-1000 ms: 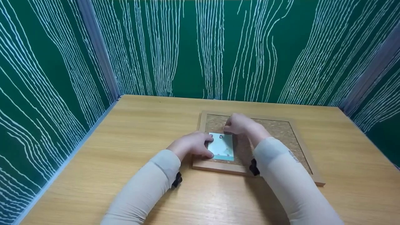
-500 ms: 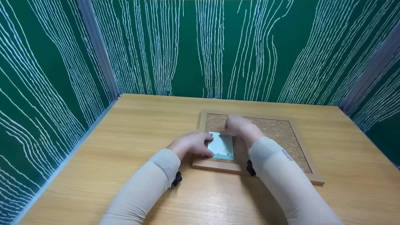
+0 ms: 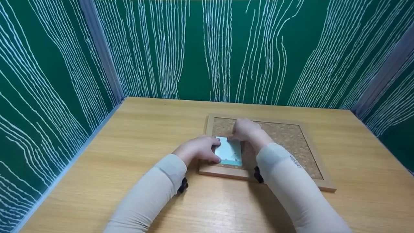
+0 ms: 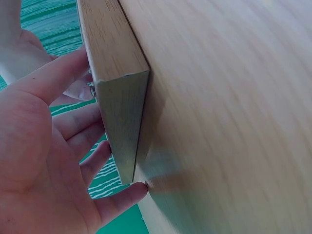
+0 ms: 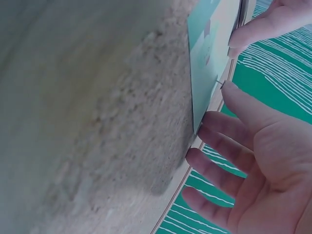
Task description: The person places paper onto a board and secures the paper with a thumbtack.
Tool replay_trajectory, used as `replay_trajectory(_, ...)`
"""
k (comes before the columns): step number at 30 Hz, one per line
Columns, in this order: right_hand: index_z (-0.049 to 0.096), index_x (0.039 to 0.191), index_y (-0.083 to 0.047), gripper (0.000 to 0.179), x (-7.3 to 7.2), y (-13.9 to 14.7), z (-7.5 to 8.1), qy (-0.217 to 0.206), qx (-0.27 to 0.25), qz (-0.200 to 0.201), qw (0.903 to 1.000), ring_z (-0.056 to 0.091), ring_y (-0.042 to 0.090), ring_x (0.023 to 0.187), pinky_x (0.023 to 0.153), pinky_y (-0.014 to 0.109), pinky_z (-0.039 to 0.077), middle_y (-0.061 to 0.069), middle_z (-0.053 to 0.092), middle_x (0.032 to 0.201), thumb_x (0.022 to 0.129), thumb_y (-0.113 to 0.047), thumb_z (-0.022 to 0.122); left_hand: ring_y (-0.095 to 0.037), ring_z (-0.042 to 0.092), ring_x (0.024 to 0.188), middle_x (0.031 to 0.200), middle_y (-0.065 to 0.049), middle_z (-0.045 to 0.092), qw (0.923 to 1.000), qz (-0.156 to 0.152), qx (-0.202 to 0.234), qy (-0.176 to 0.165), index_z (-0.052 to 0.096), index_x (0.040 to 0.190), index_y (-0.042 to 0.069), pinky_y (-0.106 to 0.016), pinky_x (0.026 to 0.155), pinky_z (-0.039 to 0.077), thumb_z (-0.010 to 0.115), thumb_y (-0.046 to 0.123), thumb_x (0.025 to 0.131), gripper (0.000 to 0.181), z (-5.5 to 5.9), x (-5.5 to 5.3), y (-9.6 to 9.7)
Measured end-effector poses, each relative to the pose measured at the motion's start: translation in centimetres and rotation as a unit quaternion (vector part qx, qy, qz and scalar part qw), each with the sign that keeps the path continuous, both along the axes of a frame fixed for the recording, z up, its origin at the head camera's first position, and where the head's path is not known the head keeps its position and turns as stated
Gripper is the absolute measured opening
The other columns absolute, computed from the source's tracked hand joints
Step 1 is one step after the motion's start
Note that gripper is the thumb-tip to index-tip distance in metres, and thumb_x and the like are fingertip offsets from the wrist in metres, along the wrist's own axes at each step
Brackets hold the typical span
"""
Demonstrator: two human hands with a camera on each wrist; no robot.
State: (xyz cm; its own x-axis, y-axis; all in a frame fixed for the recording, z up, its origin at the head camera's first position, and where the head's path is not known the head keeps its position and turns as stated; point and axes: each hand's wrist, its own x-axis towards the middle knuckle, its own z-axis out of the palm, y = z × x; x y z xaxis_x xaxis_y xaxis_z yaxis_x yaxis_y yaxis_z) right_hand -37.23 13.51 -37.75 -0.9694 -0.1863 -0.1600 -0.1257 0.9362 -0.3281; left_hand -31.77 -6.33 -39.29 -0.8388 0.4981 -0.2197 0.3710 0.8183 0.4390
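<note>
A small white-and-turquoise paper card [image 3: 229, 152] lies on the cork board [image 3: 281, 139], near its left side. My left hand [image 3: 202, 149] rests at the card's left edge, thumb and fingers spread apart, touching the card. In the left wrist view the left hand [image 4: 44, 161] reaches over the board's frame, fingers extended. My right hand [image 3: 247, 131] is at the card's top edge. The right wrist view shows the right hand's [image 5: 263, 161] thumb against a thumbtack [image 5: 220, 83], whose thin shaft stands at the card; the other fingers are loosely extended at the board.
The cork board's wooden frame [image 3: 226, 173] lies on the wooden table [image 3: 155, 119], right of its middle. Green panels [image 3: 194, 48] with wavy white lines stand behind and at both sides.
My right hand has moved slightly left and down onto the thumbtack, whose head was visible on the card earlier and is now covered. The left hand stays in place.
</note>
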Motion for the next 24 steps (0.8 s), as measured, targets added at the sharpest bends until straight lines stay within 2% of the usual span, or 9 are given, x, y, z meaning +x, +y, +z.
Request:
replay_trajectory(10, 0.077, 0.094, -0.015, 0.019, -0.01, -0.19, 0.04, -0.002, 0.014, -0.005, 0.9999, 0.064, 0.027, 0.083, 0.079, 0.044, 0.052, 0.004, 0.070, 0.086, 0.088, -0.032, 0.082, -0.023, 0.040, 0.142, 0.158, -0.001, 0.043, 0.9999, 0.009, 0.005, -0.008, 0.052, 0.151, 0.020, -0.047, 0.116, 0.032, 0.077, 0.042, 0.090, 0.070, -0.05, 0.10, -0.01)
replay_trajectory(17, 0.080, 0.091, -0.015, 0.023, -0.12, 0.04, -0.18, 0.026, 0.062, 0.027, 0.9974, 0.063, 0.027, 0.081, 0.077, 0.046, 0.050, 0.002, 0.072, 0.084, 0.088, -0.038, 0.080, -0.022, 0.042, 0.135, 0.155, -0.003, 0.045, 0.9999, -0.008, 0.000, 0.007, 0.054, 0.150, 0.018, -0.043, 0.114, 0.035, 0.077, 0.042, 0.089, 0.069, -0.26, 0.00, -0.08)
replay_trajectory(24, 0.079, 0.094, -0.016, 0.022, -0.19, -0.02, -0.21, 0.029, 0.062, 0.020, 0.9975, 0.064, 0.028, 0.084, 0.081, 0.048, 0.049, 0.003, 0.072, 0.087, 0.088, -0.037, 0.080, -0.022, 0.044, 0.132, 0.156, -0.004, 0.044, 0.9999, 0.009, 0.009, -0.008, 0.052, 0.151, 0.020, -0.046, 0.114, 0.035, 0.077, 0.042, 0.090, 0.070, -0.26, 0.04, -0.02)
